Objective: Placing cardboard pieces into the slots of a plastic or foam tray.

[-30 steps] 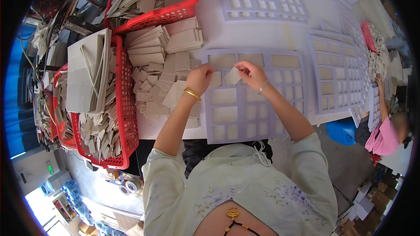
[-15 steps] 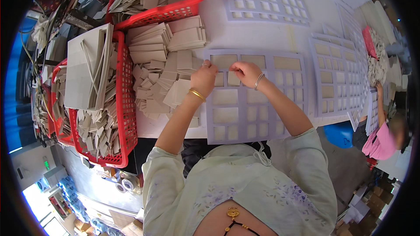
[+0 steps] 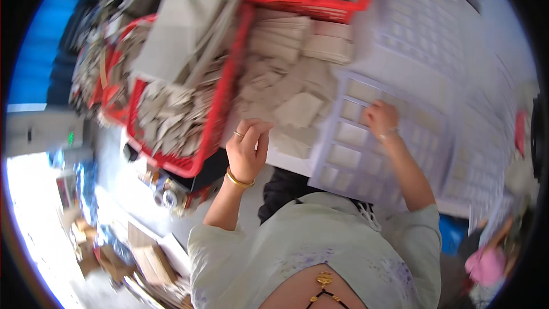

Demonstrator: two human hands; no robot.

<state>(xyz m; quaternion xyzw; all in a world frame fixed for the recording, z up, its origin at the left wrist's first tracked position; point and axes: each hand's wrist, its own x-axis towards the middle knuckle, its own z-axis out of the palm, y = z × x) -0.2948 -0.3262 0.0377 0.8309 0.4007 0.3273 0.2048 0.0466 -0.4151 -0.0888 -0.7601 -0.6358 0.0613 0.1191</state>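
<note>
A white grid panel (image 3: pixel 329 143) with rectangular openings lies at the table's front edge, many of its openings showing greyish board. On its upper left part, my right hand (image 3: pixel 382 119) has its fingers bent together at a grid bar; whatever is at the fingertips is hidden. Raised left of the panel is my left hand (image 3: pixel 246 151), in front of the table edge, fingers half bent, thumb apart, with nothing visible in them. Loose grey cardboard pieces (image 3: pixel 298 110) spread over the table beside the panel, near my left hand. The picture is smeared by motion.
A red basket (image 3: pixel 214 131) of cardboard scraps stands at the left, with large grey boards (image 3: pixel 186 34) across it. Another red basket (image 3: pixel 320 4) is at the back. More white grid panels (image 3: pixel 420 28) lie behind and right. A person in pink (image 3: pixel 485 266) is at far right.
The view has swung left, so the scene sits further right. My left hand has come off the panel toward the left and nearer me. My right hand stays at the panel.
</note>
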